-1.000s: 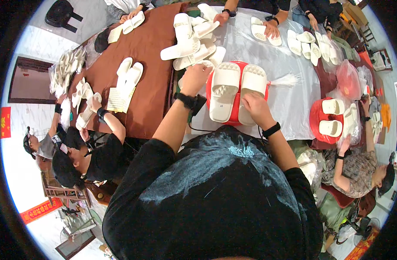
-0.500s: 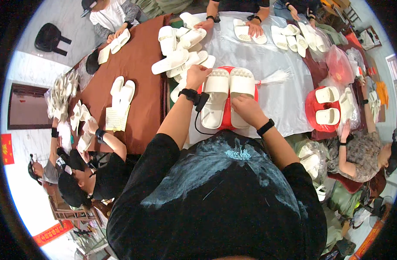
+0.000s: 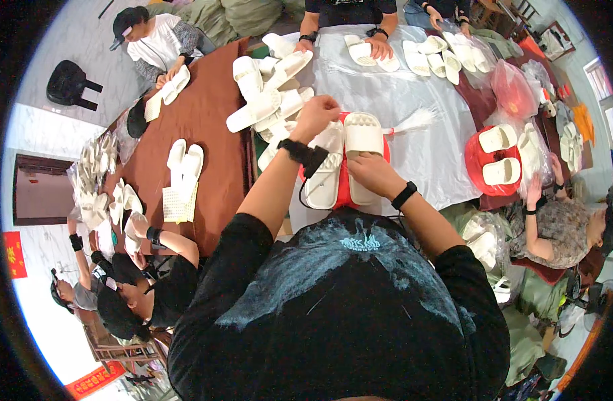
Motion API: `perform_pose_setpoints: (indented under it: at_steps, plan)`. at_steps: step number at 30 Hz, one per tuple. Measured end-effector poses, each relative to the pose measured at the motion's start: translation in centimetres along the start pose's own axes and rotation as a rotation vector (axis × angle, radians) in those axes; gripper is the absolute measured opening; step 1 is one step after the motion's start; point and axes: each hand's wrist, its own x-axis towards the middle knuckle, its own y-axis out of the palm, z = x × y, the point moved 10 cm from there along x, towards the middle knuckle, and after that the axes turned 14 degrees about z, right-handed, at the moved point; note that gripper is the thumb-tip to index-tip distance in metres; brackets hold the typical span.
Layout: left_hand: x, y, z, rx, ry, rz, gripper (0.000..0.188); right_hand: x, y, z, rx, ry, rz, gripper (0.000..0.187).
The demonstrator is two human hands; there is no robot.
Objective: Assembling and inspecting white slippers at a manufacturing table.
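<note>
A pair of white slippers lies side by side, toes away from me, on a red round base (image 3: 344, 194). Over the toe end of the left slipper (image 3: 322, 189) hovers my left hand (image 3: 318, 115), its fingers bent together; what they hold, if anything, is too small to make out. My right hand (image 3: 375, 175) rests on the right slipper (image 3: 364, 136), fingers closed at the rear edge of its wide strap. The left wrist partly covers the left slipper's strap. Just beyond the right slipper, a bundle of thin white strips (image 3: 419, 123) lies on the plastic sheet.
Loose white slippers (image 3: 263, 107) are heaped to the left on the table. Clear plastic sheeting (image 3: 433, 160) covers my side, brown cloth (image 3: 216, 93) the left. At right, another red base (image 3: 477, 167) bears two slippers. Co-workers handle slippers around the table.
My left hand has lifted from the left slipper's toe and shifted right toward the gap between the slippers. My right hand stays at the right strap. The whole view has shifted slightly.
</note>
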Motion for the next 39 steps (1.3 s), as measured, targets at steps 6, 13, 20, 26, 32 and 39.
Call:
perform_pose_setpoints:
  at_steps: [6,13,20,26,32,39]
  plan:
    - [4.0,6.1,-2.3,0.606,0.09,0.154,0.012,0.4,0.4,0.0,0.006,-0.031,0.0,0.011]
    - [6.6,8.0,-0.9,0.73,0.046,0.201,0.009,0.6,0.5,0.2,-0.011,-0.072,-0.027,0.013]
    - [7.2,8.9,-0.3,0.691,-0.051,0.228,0.011,0.6,0.4,-0.4,0.019,-0.023,-0.044,0.014]
    - [7.4,8.4,-0.1,0.609,0.031,0.15,0.017,0.9,0.8,-0.2,-0.011,0.009,0.051,0.015]
    - [6.8,6.3,0.3,0.364,0.068,-0.013,0.014,0.2,0.5,-0.1,-0.04,-0.012,-0.032,0.013]
    - [4.3,3.3,0.3,0.092,0.127,-0.125,0.013,-1.7,-3.3,1.7,0.05,-0.072,-0.298,0.02]
